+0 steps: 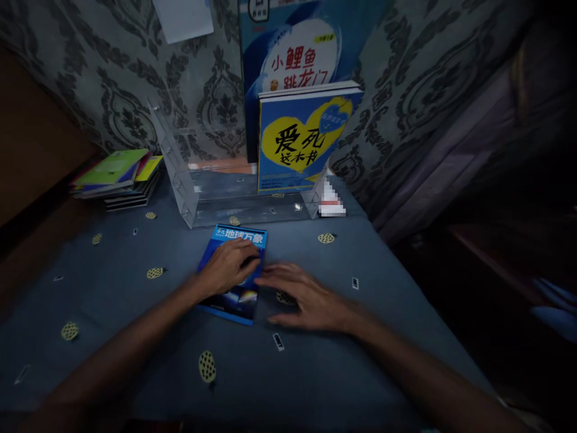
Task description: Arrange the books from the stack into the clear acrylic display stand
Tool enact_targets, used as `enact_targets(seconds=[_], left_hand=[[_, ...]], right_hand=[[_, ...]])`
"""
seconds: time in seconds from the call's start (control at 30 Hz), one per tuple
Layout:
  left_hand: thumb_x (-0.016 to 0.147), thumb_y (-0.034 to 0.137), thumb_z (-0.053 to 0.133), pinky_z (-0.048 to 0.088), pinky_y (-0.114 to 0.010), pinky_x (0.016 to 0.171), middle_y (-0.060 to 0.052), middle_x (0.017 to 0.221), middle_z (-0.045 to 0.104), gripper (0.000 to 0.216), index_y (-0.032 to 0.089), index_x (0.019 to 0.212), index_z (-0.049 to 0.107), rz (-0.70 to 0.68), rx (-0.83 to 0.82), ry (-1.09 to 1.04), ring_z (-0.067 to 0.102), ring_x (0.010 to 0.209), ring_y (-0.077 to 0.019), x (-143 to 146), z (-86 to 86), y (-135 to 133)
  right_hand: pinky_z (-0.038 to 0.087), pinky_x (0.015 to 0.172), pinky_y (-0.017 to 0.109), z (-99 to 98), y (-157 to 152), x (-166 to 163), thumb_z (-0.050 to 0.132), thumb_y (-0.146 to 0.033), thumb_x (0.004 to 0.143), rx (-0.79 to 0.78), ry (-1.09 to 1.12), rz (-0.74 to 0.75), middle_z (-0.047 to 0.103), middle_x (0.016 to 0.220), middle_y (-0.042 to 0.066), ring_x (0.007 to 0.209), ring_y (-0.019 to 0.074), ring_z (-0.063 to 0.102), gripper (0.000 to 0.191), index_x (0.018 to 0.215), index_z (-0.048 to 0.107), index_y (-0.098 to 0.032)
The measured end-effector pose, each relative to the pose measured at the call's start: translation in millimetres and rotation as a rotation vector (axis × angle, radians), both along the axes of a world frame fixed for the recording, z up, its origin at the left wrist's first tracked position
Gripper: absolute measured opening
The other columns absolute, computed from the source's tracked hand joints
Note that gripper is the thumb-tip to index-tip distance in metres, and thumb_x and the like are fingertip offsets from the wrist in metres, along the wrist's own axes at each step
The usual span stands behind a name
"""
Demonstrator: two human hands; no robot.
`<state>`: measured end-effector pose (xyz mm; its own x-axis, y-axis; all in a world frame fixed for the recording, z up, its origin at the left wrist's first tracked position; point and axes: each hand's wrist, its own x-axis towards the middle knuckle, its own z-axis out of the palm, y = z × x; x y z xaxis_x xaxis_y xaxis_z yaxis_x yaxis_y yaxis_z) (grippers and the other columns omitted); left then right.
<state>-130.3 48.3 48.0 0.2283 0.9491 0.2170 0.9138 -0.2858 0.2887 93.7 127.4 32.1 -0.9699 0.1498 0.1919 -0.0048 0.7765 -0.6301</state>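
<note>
A small blue book (240, 239) with white Chinese characters lies flat on the blue patterned tablecloth (135, 300). My left hand (228, 264) rests on its cover with the fingers curled over it. My right hand (302, 297) lies just right of the book, fingers stretched out flat, their tips touching the book's right edge. Behind the book stands a clear acrylic book stand (202, 192) with a blue book bearing a yellow heart (302, 141) upright in it. A taller blue and white book (297, 54) leans behind that one.
A stack of thin colourful books (119, 177) lies at the back left near a brown panel. Patterned wallpaper (112, 78) closes the back. The table's right edge drops into a dark area with dim furniture (518, 252).
</note>
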Motion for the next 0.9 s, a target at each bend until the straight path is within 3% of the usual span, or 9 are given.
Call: enact_targets(seconds=[0.07,0.17,0.37,0.53,0.73,0.9], left_hand=[[0.096,0.029,0.056,0.053,-0.034,0.084,-0.005,0.092,0.069,0.016,0.019,0.094,0.068,0.038,-0.029,0.059,0.065,0.093,-0.0211,2.8,4.6,-4.6],[0.094,0.034,0.061,0.052,-0.038,0.081,-0.008,0.096,0.066,0.016,0.018,0.095,0.064,0.149,-0.006,0.222,0.061,0.095,-0.0252,11.7,4.7,-11.2],[0.091,0.037,0.064,0.053,-0.042,0.080,-0.013,0.105,0.065,0.023,0.016,0.101,0.061,0.308,-0.013,0.428,0.059,0.101,-0.0308,26.5,2.9,-16.5],[0.092,0.035,0.063,0.056,-0.044,0.078,-0.016,0.102,0.067,0.023,0.014,0.101,0.062,0.333,-0.073,0.449,0.062,0.100,-0.0333,32.3,9.9,-15.1],[0.095,0.028,0.054,0.056,-0.035,0.066,-0.015,0.096,0.070,0.018,0.013,0.096,0.065,0.334,-0.076,0.457,0.066,0.093,-0.0297,38.8,13.9,-14.8],[0.099,0.030,0.049,0.057,-0.038,0.076,-0.016,0.106,0.070,0.026,0.012,0.103,0.067,0.343,-0.190,0.427,0.065,0.103,-0.0305,37.4,21.6,-16.4]], right_hand=[[0.040,0.115,0.052,4.9,-8.6,-1.0,0.073,-0.051,0.086,-0.045,-0.028,0.065,0.060,0.143,0.013,0.141,0.0308,0.045,0.065,0.143,0.057,-0.024],[0.038,0.117,0.053,7.9,-14.3,-3.2,0.070,-0.048,0.089,-0.097,-0.034,0.124,0.063,0.141,0.010,0.143,0.0300,0.044,0.058,0.140,0.059,-0.024],[0.051,0.102,0.047,1.9,-9.9,-5.7,0.062,-0.032,0.093,-0.140,0.106,0.038,0.073,0.119,0.012,0.117,0.0257,0.065,0.032,0.122,0.070,-0.019],[0.057,0.090,0.044,-2.3,-8.2,-6.5,0.057,-0.028,0.095,-0.104,0.181,-0.030,0.075,0.102,0.013,0.098,0.0237,0.070,0.026,0.111,0.074,-0.016],[0.057,0.092,0.045,-6.3,-7.4,-10.3,0.055,-0.029,0.096,-0.057,0.234,-0.050,0.075,0.102,0.013,0.103,0.0246,0.069,0.026,0.108,0.074,-0.016],[0.054,0.099,0.048,-10.2,-4.4,-11.2,0.057,-0.026,0.096,-0.018,0.217,-0.083,0.074,0.110,0.015,0.112,0.0265,0.066,0.025,0.111,0.073,-0.014]])
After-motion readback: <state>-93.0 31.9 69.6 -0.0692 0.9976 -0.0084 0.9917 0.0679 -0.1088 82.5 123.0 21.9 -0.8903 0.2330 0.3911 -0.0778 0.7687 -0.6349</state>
